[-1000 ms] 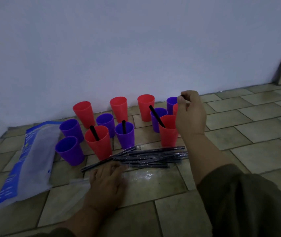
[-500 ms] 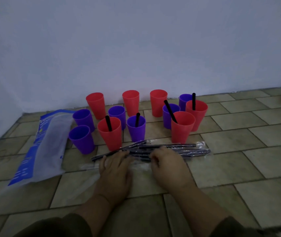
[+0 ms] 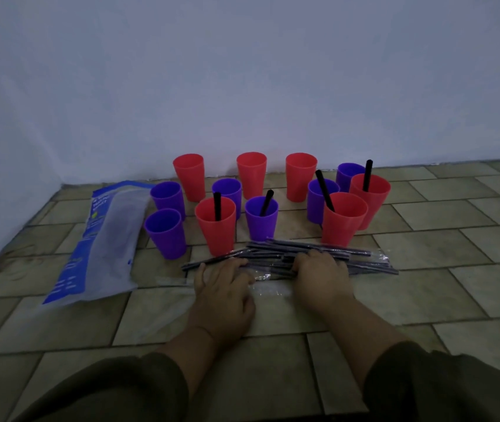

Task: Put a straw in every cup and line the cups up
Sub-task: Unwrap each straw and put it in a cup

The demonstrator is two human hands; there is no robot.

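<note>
Several red and purple cups stand on the tiled floor near the wall. Black straws stand in the red cup [image 3: 215, 226], the purple cup [image 3: 261, 220], the red cup [image 3: 344, 222] and the red cup [image 3: 369, 193]. The other cups, such as the purple cup [image 3: 165, 234] and the red cup [image 3: 251, 175], show no straw. A pile of black straws [image 3: 364, 258] lies on clear wrap in front of the cups. My left hand [image 3: 221, 289] lies flat on the wrap at the pile's left end. My right hand [image 3: 321, 275] has its fingers curled into the pile's middle, on a straw.
A blue and white plastic bag [image 3: 102, 239] lies on the floor left of the cups. The white wall [image 3: 242, 86] rises right behind the back row. Bare tiles [image 3: 455, 239] stretch to the right and in front of my arms.
My right hand left a straw in the far right red cup, came down and back to the straw pile, and now digs its fingers in. My left hand stays on the wrap.
</note>
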